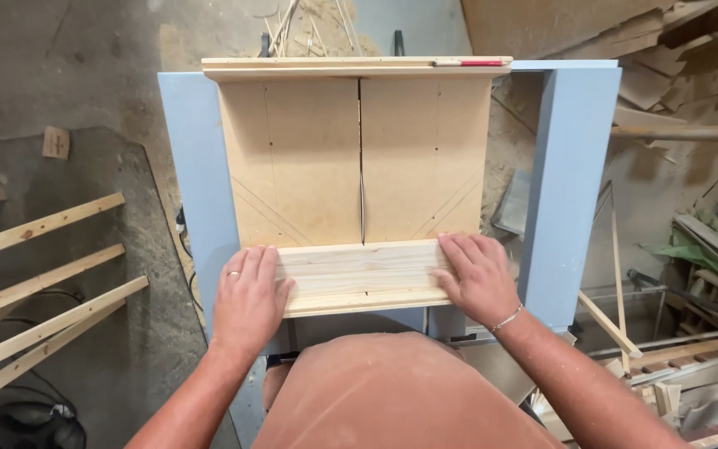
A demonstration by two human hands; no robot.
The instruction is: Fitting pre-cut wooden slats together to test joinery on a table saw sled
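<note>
Below, at the centre of the frame, two bare hands press flat on a pale pine board (363,277) lying across the near edge of a fibreboard sled (359,158) on a blue-framed saw desk (571,183). Left hand (247,299) rests palm-down on the board's left end, fingers (259,264) stretched forward and close together, gripping nothing. Right hand (475,278) lies the same way on the right end, fingers spread slightly, wrist angled inward, a thin bracelet (507,318) at the wrist. Both forearms reach up from the lower corners. A narrow saw slot (361,166) runs down the sled's middle to the board. Loose wooden slats (43,274) lie at the left.
</note>
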